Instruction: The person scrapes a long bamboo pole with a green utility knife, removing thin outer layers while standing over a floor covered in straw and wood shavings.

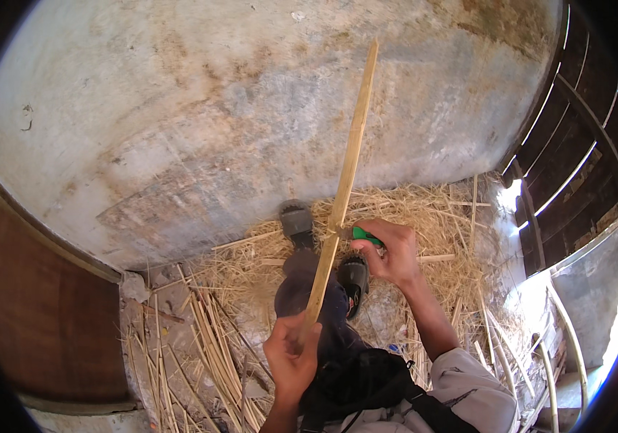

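A long, flat strip of pale bamboo or wood slants up and away from me, its far end tapering to a point. My left hand is closed around its near end. In my right hand is a green-handled knife, gripped with the fingers wrapped round the handle. Its short blade meets the strip's right edge around the middle. Most of the blade is too small or hidden to make out.
Pale shavings cover the floor around my dark shoes. Several long split sticks lie at the lower left. A stained wall rises ahead, a brown panel stands left, and dark slatted boards stand right.
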Tool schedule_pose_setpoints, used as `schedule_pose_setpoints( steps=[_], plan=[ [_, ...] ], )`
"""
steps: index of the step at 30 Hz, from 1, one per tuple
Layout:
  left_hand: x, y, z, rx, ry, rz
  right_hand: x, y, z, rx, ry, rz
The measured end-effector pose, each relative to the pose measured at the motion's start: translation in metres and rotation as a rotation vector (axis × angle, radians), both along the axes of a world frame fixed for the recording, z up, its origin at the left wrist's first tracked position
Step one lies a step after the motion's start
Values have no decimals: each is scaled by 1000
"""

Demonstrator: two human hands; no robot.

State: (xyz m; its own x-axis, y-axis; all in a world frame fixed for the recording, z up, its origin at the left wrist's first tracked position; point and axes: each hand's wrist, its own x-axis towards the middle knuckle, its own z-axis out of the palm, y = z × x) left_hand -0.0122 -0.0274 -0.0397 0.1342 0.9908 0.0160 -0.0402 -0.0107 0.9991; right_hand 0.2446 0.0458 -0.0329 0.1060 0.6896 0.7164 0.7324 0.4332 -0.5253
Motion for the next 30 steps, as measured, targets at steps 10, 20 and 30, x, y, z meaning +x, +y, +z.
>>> schedule_pose_setpoints(
  steps=[10, 20, 30],
  plan=[
    [-12, -5, -4, -8, -17, 35, 2, 20, 8, -49, 25, 11],
    [-27, -9, -13, -33, -58, 40, -1, 39, -3, -1, 8, 18],
    [-40, -26, -22, -154, -2, 11, 31, 70, -2, -73, 13, -151]
  ],
)
